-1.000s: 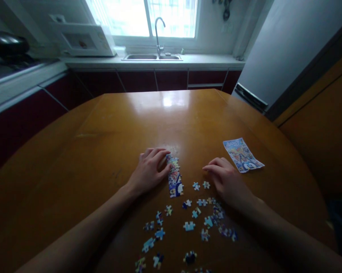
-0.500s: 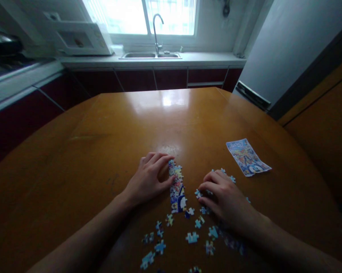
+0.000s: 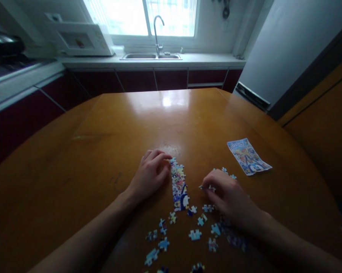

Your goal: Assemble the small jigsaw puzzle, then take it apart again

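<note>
A narrow strip of joined puzzle pieces (image 3: 179,184) lies on the wooden table (image 3: 131,125). My left hand (image 3: 150,175) rests on the table beside the strip, its curled fingertips touching the strip's top left edge. My right hand (image 3: 230,197) is to the right of the strip, fingers curled down in a pinch on a loose puzzle piece (image 3: 205,187). Several loose pieces (image 3: 195,235) are scattered in front of the strip and under my right wrist; a few more (image 3: 224,170) lie just beyond my right hand.
A printed picture leaflet (image 3: 248,156) lies on the table to the right. Behind the table runs a counter with a sink and tap (image 3: 156,38), a microwave (image 3: 80,40) at left, and a grey fridge (image 3: 281,49) at right.
My right hand has drawn back toward the loose pieces and its fingers have closed onto one piece. My left hand has stayed against the strip. The view has shifted slightly.
</note>
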Demonstrator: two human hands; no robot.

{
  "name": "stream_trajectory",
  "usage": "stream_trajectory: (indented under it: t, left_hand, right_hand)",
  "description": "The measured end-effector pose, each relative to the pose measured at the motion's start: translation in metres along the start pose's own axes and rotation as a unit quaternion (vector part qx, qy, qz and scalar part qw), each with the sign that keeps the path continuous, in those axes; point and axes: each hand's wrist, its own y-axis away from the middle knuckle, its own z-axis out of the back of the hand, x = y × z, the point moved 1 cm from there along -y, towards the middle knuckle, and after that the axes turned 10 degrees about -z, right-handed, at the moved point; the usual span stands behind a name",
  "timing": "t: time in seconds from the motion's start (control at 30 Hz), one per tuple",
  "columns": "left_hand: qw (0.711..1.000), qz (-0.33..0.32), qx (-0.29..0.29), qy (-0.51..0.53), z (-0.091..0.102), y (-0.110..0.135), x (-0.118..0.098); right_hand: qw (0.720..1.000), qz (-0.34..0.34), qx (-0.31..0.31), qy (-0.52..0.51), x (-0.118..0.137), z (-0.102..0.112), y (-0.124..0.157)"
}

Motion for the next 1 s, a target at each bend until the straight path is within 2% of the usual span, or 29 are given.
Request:
stream_trajectory:
  t: [0.13, 0.23, 0.43, 0.57, 0.73, 1.0]
  left_hand:
    - [1.0, 0.004, -0.006, 0.013, 0.001, 0.0, 0.0]
    - [1.0, -0.004, -0.003, 0.025, 0.002, 0.0, -0.002]
    - [0.998, -0.04, 0.004, 0.043, 0.002, 0.002, 0.0]
    - [0.998, -0.043, -0.008, 0.049, 0.0, 0.004, 0.001]
    - [0.998, -0.034, -0.009, 0.051, 0.0, 0.002, 0.001]
    - [0.999, -0.023, -0.007, 0.045, 0.001, 0.0, 0.001]
  right_hand:
    - [0.997, -0.036, -0.033, -0.066, 0.003, 0.016, -0.007]
    - [0.994, -0.035, -0.038, -0.095, 0.006, 0.023, -0.023]
    - [0.985, -0.061, 0.034, -0.16, 0.01, 0.006, -0.082]
    - [0.982, -0.082, 0.043, -0.164, 0.006, -0.004, -0.108]
    - [0.981, -0.097, 0.045, -0.159, -0.001, 0.008, -0.103]
    - [0.974, -0.143, 0.038, -0.172, -0.003, 0.036, -0.071]
